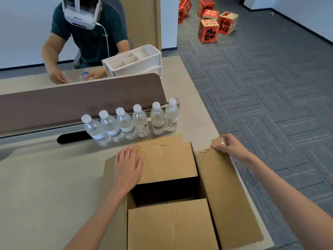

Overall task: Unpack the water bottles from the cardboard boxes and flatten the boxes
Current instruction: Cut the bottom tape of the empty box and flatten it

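Box position: the cardboard box [111,177] sits on the desk [45,186] straight ahead of me, between my two arms, mouth up and flaps out.
Long axis: from what I see the box runs near-to-far, and the right flap [225,195] lies along that line beside the desk's right edge.
Left hand: my left hand [128,165] lies flat, fingers straight, palm down on the far flap [167,159], holding nothing.
Right hand: my right hand [226,144] has its fingers curled on the torn far corner of the right flap, pinching the card.
Hands to each other: well apart, one on each side of the box's far end.
Nearer hand: the left is nearer the box mouth; the right is out past the far right corner.
Near flap: the near flap [171,226] covers the end closest to me.
Box contents: the opening shows only dark; I see no bottle inside, though the flaps hide part of it.
Bottles: six water bottles [125,124] stand upright in a row just beyond the box, in front of the divider [81,100].
Step, as I judge it: unpacking looks done, and flattening turns on folding these flaps outward.
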